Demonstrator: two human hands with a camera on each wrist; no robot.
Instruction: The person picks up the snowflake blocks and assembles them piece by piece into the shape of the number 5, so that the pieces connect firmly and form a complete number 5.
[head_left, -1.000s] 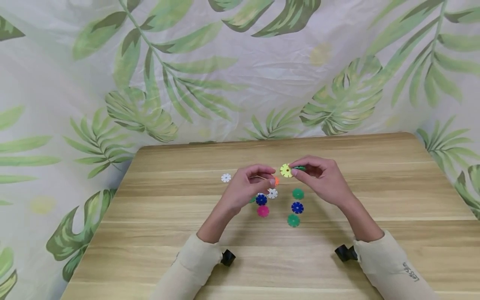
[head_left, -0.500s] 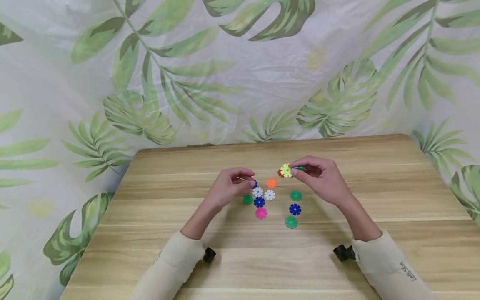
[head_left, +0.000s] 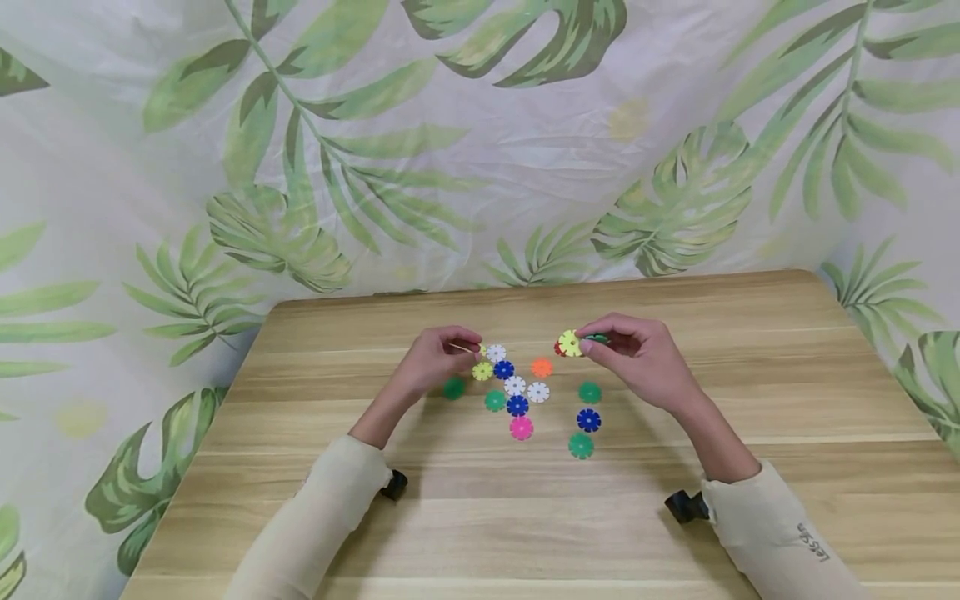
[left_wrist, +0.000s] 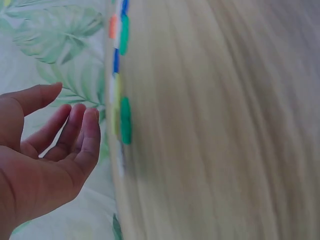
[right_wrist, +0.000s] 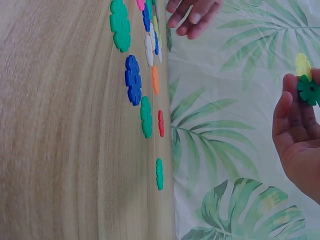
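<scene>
Smooth plastic is shown in the held yellow disc [right_wrist: 302,65] and green disc [right_wrist: 305,91]; matt wood grain in the desk [head_left: 525,525]; creased, faintly glossy cloth in the backdrop [head_left: 540,158]; matt cloth in the right sleeve [head_left: 772,525]. The black device [head_left: 682,506], seen small, is possibly made of plastic.

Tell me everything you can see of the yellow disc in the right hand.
The yellow disc is flat and round, with a notched rim and a small central hole; it looks like plastic. It is held off the table in the right hand, its face toward the head camera and one edge covered by the fingers. A dark green disc overlaps it; whether they interlock is unclear.
</scene>
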